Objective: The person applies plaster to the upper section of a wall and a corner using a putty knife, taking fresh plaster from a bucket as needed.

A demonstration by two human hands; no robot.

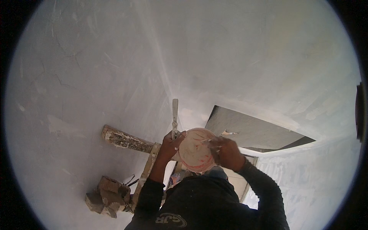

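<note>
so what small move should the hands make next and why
Perhaps the right hand should gather the pale paste inside the tub: it is smeared along the reddish wall, the right hand is at the rim, and the left hand, also holding a flat tool, grips the opposite side. Whether the right hand holds a tool is unclear.

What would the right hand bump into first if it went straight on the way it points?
Most likely the round tub of pale paste, just left of the right hand; blur and unclear depth hide whether they already touch.
</note>
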